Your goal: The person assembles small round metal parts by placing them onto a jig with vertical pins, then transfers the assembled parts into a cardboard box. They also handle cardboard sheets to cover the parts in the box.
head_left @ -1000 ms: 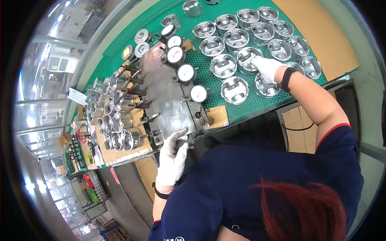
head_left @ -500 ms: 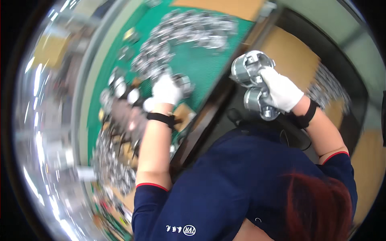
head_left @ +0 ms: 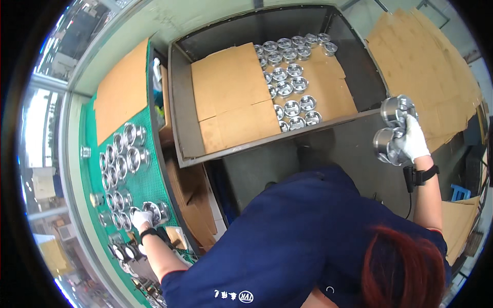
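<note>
Two silver metal pistons are gripped in my white-gloved right hand (head_left: 412,139), held up at the right. The upper piston (head_left: 394,111) and the lower piston (head_left: 385,145) sit one beyond the other, with my fingers closed over their inner sides. On the green mat at the left, my gloved left hand (head_left: 141,219) is closed against a piston (head_left: 157,212), its fingertips partly hidden. Rows of other pistons (head_left: 121,167) stand on the mat just beyond that hand.
A dark metal bin (head_left: 181,110) ahead holds several pistons (head_left: 291,108) on cardboard, with a cardboard sheet (head_left: 231,97) over its left part. More cardboard (head_left: 423,66) leans at the right. A small blue stool (head_left: 460,193) stands low at the right. The green mat (head_left: 159,187) borders the left side.
The view has swung to the right, bringing the bin into full sight. My right hand has moved outward to the right with its two pistons. My left hand remains by the pistons on the mat.
</note>
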{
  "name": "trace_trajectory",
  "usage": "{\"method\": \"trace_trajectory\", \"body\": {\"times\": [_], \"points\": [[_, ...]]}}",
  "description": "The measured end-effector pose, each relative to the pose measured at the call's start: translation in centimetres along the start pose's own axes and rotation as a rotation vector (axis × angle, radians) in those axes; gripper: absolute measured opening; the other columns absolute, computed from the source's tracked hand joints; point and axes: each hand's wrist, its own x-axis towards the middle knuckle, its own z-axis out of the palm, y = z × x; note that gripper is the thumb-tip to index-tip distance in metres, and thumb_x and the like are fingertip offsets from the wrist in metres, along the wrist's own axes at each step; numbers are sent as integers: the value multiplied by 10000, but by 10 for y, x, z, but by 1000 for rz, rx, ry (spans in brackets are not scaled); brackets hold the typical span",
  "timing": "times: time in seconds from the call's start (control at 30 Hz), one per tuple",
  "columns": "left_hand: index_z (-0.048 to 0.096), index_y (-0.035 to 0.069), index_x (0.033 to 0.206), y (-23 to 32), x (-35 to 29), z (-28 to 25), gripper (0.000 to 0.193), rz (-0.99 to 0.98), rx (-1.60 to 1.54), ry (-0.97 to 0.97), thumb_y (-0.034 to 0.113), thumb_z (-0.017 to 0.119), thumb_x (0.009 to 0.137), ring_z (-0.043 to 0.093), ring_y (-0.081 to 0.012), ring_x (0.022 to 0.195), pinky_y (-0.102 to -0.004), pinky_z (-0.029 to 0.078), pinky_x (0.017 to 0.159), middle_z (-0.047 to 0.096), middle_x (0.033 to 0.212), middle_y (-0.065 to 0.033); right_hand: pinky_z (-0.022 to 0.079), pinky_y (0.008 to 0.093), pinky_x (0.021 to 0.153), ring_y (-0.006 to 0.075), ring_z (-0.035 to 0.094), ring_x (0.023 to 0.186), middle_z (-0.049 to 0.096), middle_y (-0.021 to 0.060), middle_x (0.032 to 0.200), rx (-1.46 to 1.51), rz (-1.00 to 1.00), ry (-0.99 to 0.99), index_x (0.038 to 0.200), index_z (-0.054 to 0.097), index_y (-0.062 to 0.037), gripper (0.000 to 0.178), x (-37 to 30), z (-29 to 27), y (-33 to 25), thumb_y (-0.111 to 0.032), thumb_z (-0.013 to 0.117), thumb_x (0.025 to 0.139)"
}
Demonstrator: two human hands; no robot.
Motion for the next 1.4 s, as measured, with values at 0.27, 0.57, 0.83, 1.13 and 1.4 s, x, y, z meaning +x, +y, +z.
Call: {"method": "trace_trajectory", "body": {"times": [0.27, 0.57, 0.83, 1.13, 1.4], "points": [[638, -69, 1178, 100, -44, -131, 459, 130, -144, 421, 265, 659, 863, 623, -462, 1064, -434, 488, 979, 665, 1152, -294, 527, 331, 859, 226, 616, 961, 643, 134, 1100, 284, -111, -91, 1257, 557, -23, 462, 172, 67, 139, 1, 649, 805], [537, -20, 1340, 375, -150, -311, 455, 56, -582, 128, 150, 586, 921, 603, -326, 1166, -398, 448, 1032, 639, 1257, -203, 492, 420, 963, 427, 591, 1107, 601, 250, 1205, 156, -314, -327, 1198, 557, 7, 440, 397, 190, 149, -76, 707, 793], [620, -23, 1143, 760, -247, -252, 410, 878, -575, -310, 74, 714, 755, 673, -424, 892, -495, 548, 825, 685, 927, -224, 536, 424, 890, 377, 634, 1066, 613, 199, 1260, 383, 14, -642, 1252, 551, -42, 462, 455, 329, 181, -73, 714, 821], [549, -3, 1223, 1051, -307, -47, 460, 1460, -181, -389, 196, 665, 825, 621, -364, 1020, -442, 494, 887, 656, 1053, -198, 540, 469, 861, 461, 618, 1003, 569, 244, 1228, 222, -42, -618, 1223, 510, -21, 499, 436, 387, 196, -7, 669, 750], [566, 66, 1203, 1134, -297, 24, 323, 1377, 44, -202, 184, 575, 902, 631, -303, 1012, -448, 486, 817, 667, 1087, -134, 526, 491, 901, 462, 596, 1077, 552, 243, 1262, 212, 104, -715, 1234, 498, -17, 518, 431, 443, 219, -12, 684, 750]]}}
